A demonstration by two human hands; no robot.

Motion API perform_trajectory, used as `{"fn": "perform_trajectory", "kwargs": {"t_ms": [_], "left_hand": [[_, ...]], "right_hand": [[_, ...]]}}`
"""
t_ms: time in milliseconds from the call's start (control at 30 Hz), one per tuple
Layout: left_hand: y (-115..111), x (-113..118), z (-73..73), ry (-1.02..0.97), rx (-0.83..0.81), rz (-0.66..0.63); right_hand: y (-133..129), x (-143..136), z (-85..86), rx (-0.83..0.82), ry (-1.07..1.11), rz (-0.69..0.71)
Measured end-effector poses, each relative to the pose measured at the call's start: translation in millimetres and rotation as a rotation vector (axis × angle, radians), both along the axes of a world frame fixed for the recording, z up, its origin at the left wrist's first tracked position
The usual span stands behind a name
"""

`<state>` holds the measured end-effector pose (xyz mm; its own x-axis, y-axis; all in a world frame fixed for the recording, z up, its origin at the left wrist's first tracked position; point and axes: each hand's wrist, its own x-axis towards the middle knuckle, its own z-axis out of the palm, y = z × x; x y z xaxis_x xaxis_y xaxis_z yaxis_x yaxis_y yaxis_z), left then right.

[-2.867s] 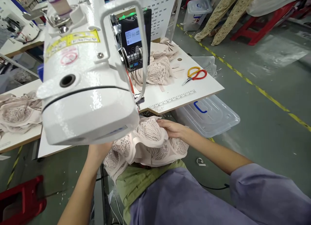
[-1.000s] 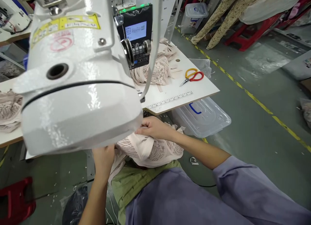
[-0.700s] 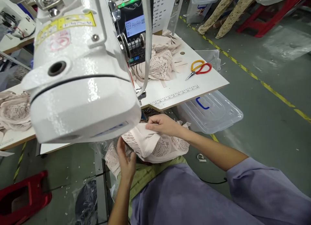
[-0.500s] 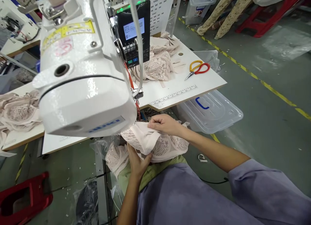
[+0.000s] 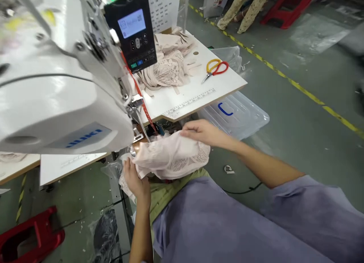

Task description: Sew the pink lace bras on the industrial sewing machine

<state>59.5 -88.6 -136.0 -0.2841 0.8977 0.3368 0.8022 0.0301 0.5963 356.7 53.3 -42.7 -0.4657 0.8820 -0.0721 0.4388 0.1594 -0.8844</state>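
A pale pink lace garment (image 5: pixel 167 157) stretches between my two hands, beside the needle area of a white sewing machine (image 5: pixel 65 107). My left hand (image 5: pixel 136 179) grips its left end, close to the machine's metal parts. The fingers of my right hand (image 5: pixel 199 132) pinch the upper right edge of the fabric. A red cord (image 5: pixel 140 92) hangs down by the machine head. Part of the garment rests over a green cloth (image 5: pixel 167 191) on my lap.
More lace pieces (image 5: pixel 170 68) lie on the white table (image 5: pixel 156 104), near scissors with yellow and red handles (image 5: pixel 214 69). A control panel (image 5: pixel 132 30) stands behind the machine. Below are a clear plastic box (image 5: pixel 241 115) and a red stool (image 5: pixel 31 232). A person's legs (image 5: pixel 247 9) show at the top.
The view has turned, so the machine appears larger and further left. My left hand has moved up and left to the garment's end, and the fabric is now spread out between my hands.
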Motion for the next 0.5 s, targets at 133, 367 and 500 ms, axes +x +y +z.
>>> {"fn": "perform_trajectory", "kwargs": {"t_ms": [133,367,500], "left_hand": [[-6.5,51.4,2.6,0.226,0.045,-0.233],[-20.3,103.5,-57.4,0.318,-0.261,-0.534],[-47.7,88.9,-64.9,0.257,-0.300,-0.455]], "right_hand": [[-5.6,100.2,-4.8,-0.062,-0.352,-0.158],[-30.7,121.8,-68.3,0.214,-0.686,-0.106],[-59.8,20.6,-118.0,0.349,-0.393,0.264]]}}
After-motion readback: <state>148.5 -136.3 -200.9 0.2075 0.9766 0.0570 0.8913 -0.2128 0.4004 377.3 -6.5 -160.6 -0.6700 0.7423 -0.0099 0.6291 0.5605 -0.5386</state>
